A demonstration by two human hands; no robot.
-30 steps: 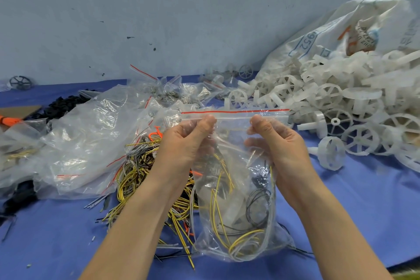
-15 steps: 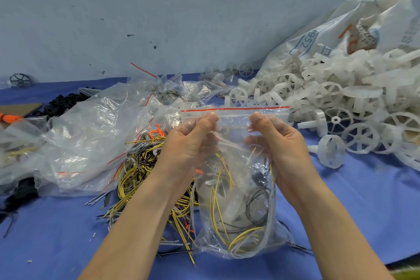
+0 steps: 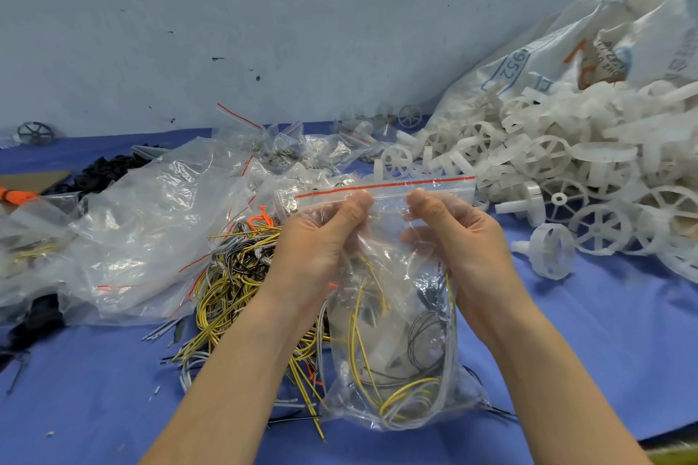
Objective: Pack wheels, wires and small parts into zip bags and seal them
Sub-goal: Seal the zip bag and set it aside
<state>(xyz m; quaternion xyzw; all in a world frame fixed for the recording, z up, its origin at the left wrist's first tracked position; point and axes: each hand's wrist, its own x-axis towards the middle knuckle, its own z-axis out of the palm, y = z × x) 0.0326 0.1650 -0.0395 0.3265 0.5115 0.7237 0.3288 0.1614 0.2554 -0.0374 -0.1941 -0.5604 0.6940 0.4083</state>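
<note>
Left hand (image 3: 317, 238) and right hand (image 3: 453, 234) pinch the clear red-striped zip bag (image 3: 393, 359) just under its seal, thumbs up top. Yellow and grey wires (image 3: 396, 389) sit inside; white plastic wheels (image 3: 566, 177) heap at two o'clock.

Your left hand (image 3: 317, 238) and right hand (image 3: 457, 234) each pinch the zip bag (image 3: 396, 370) just below its red-lined closure strip (image 3: 385, 185), thumbs on the near face. Inside the bag lie yellow and grey wires (image 3: 408, 393). A loose wire pile (image 3: 234, 276) lies left of it on the blue table (image 3: 604, 351); white wheels (image 3: 566, 177) spill from a sack (image 3: 547, 60) at right.
</note>
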